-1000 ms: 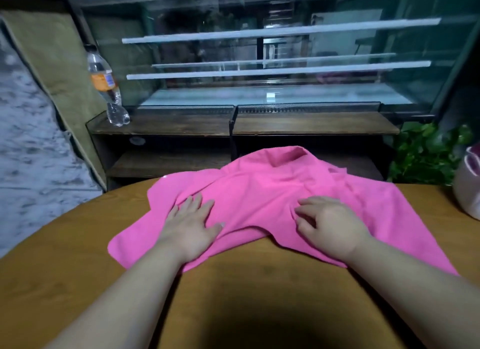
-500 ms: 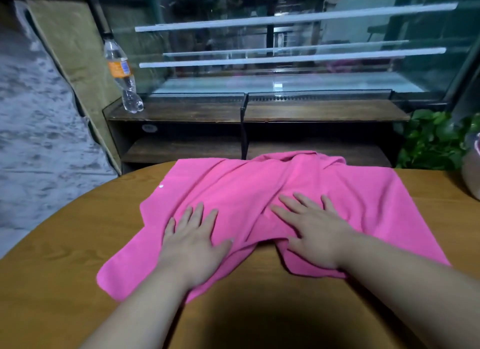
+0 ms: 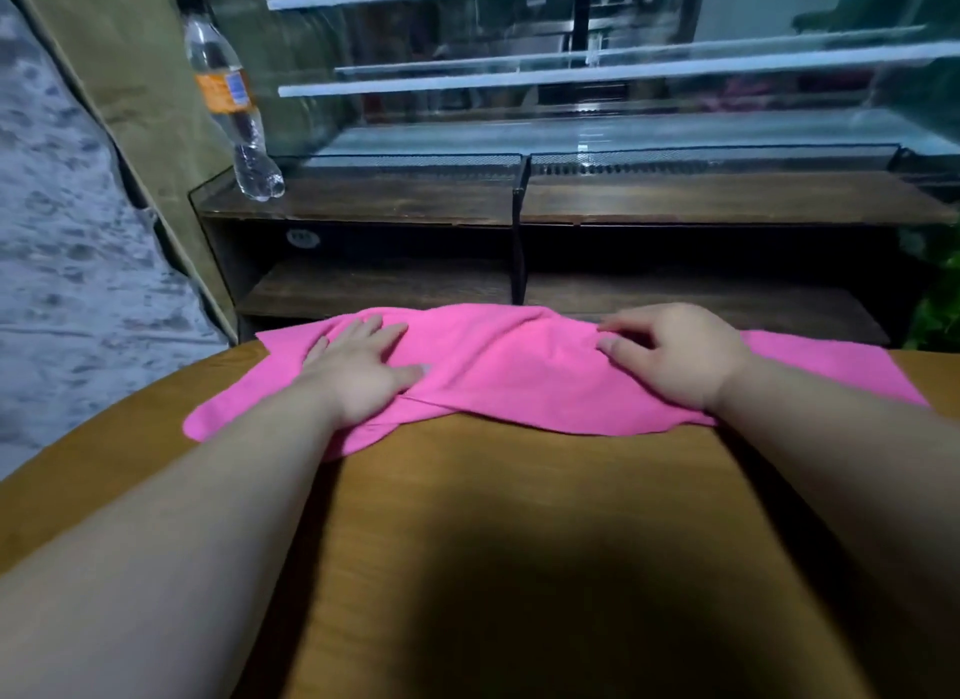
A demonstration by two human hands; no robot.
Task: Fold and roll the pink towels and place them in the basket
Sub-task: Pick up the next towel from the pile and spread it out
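A pink towel point(image 3: 509, 365) lies rumpled across the far side of the round wooden table point(image 3: 519, 516). My left hand point(image 3: 358, 373) lies flat on its left part, fingers straight and spread. My right hand point(image 3: 675, 355) rests on the towel's right part with the fingers bent, their tips pressing into the cloth. No basket is in view.
Beyond the table stands a dark wooden shelf unit point(image 3: 519, 204) under a glass display case. A clear plastic bottle point(image 3: 231, 105) with an orange label stands on the shelf's left end. Green leaves point(image 3: 940, 308) show at the right edge.
Both hands have slid away from me over the towel and farther apart, spreading it. The view has tipped so that the towel sits higher in the frame.
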